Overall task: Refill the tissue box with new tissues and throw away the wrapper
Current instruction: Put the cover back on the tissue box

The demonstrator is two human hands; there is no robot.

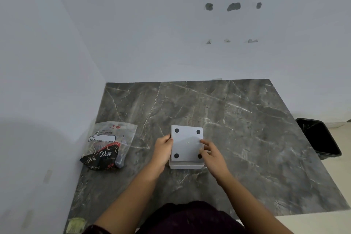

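Observation:
A white square tissue box (187,145) lies upside down on the dark marble table (237,119). Its base panel faces up and shows black round feet at the corners. My left hand (163,148) grips the box's left edge. My right hand (210,151) rests on the base panel's right side, fingers pressing near the lower right foot. A white rim shows below the panel, at the box's near edge. To the left lies a clear and black plastic tissue wrapper (108,146) with Dove printed on it; whether it holds tissues I cannot tell.
A black bin (319,138) with a liner stands on the floor past the table's right edge. White walls close the table's far side and left side. A greenish patch (76,224) sits at the near left corner.

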